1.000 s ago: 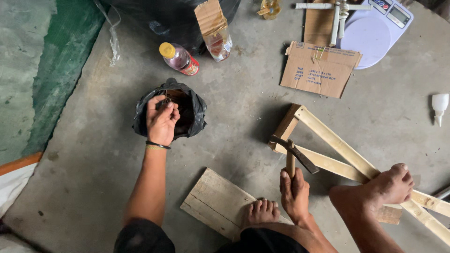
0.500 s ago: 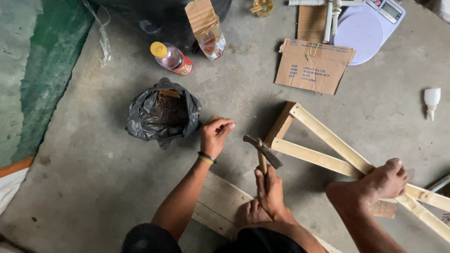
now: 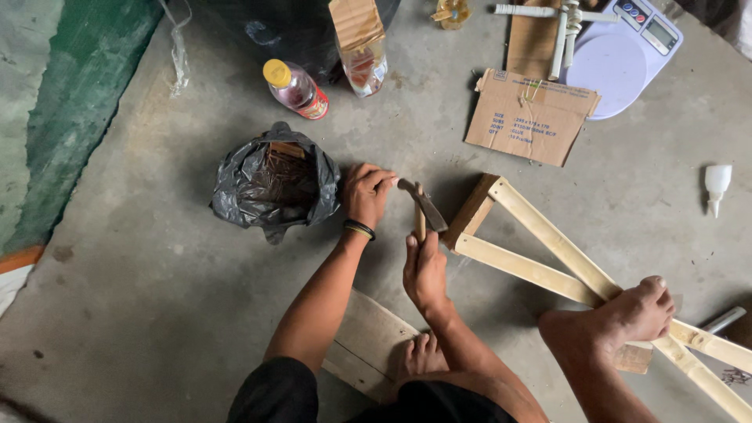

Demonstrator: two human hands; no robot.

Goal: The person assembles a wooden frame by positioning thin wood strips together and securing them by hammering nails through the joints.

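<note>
My right hand (image 3: 424, 272) grips the wooden handle of a hammer (image 3: 423, 205), whose head points up and left just beside the end of a pale wooden frame (image 3: 540, 227). My left hand (image 3: 366, 193) is curled shut next to the hammer head, a dark band on its wrist; I cannot see anything inside the fingers. It lies between the hammer and a black plastic bag (image 3: 235, 188) that holds dark nails. My bare right foot (image 3: 619, 319) presses down on the frame's slats. My other foot (image 3: 424, 354) rests on a flat plank (image 3: 368, 333).
A yellow-capped bottle (image 3: 296, 88), a glass under a cardboard strip (image 3: 362, 55), a cardboard piece (image 3: 529, 117) and a white kitchen scale (image 3: 619, 59) lie farther away. A small white squeeze bottle (image 3: 716, 185) lies right. Green sheeting (image 3: 70, 102) runs along the left of the concrete floor.
My left hand came out of the black bag and moved right, over to the hammer head. The right hand stayed on the hammer, which now sits closer to the frame's end.
</note>
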